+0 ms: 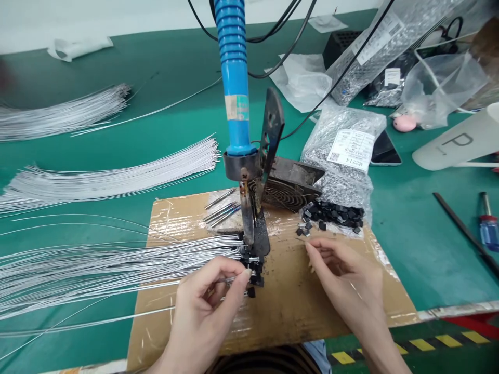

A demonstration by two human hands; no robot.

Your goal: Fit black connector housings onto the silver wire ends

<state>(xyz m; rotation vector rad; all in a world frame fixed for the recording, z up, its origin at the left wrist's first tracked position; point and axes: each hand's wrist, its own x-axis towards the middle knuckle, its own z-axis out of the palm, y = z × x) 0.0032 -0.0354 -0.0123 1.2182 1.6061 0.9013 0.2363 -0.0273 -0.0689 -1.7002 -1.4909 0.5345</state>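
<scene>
Lower centre, on the cardboard (288, 311): left hand (210, 304) pinches a wire end (230, 279) below the soldering iron (235, 93); right hand (345, 275), fingers curled, hold unclear, lies near black parts (335, 213).

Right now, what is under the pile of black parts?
The black parts lie on a bubble-wrap bag, whose end overlaps the taped cardboard. The bag's contents beneath them are covered.

Wire bundles (58, 270) cut off left, blue handle (234, 78) cropped above, screwdriver (489, 228) cropped right
</scene>
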